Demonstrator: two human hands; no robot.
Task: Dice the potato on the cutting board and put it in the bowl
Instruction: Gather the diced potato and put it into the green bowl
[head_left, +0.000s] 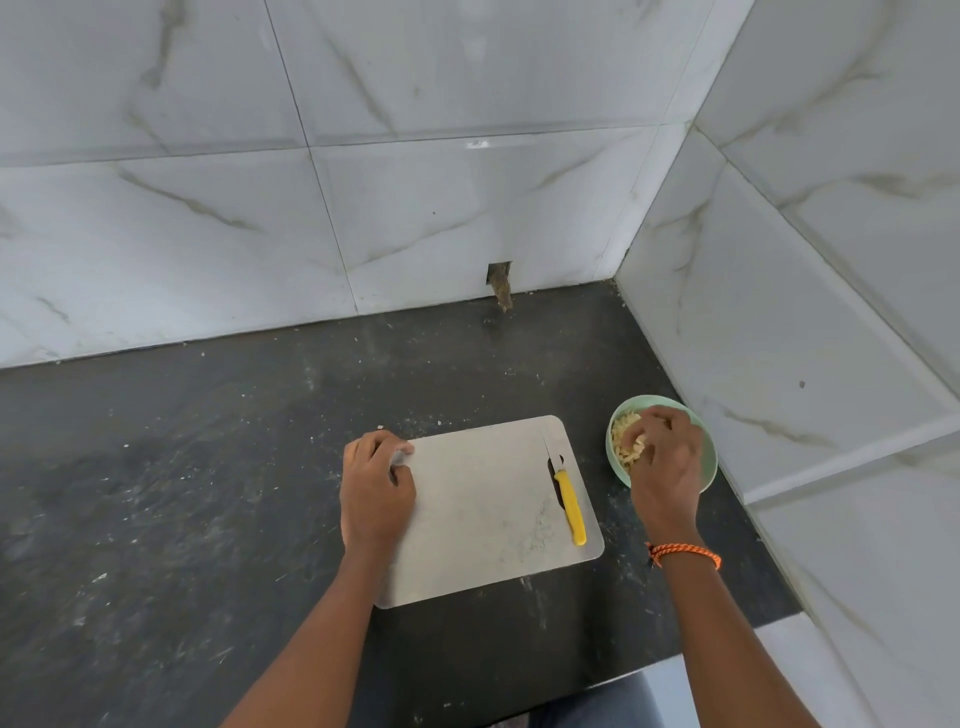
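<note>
A pale grey cutting board lies on the dark counter with no potato pieces visible on it. A knife with a yellow handle rests along the board's right side, blade pointing away from me. My left hand grips the board's far left corner, fingers curled over its edge. Right of the board stands a light green bowl holding pale diced potato. My right hand is over the bowl, fingers curled down around a few potato pieces.
The dark stone counter stretches left and toward me. Tiled walls close the back and the right side, just beyond the bowl. A small hole sits in the back wall at counter level.
</note>
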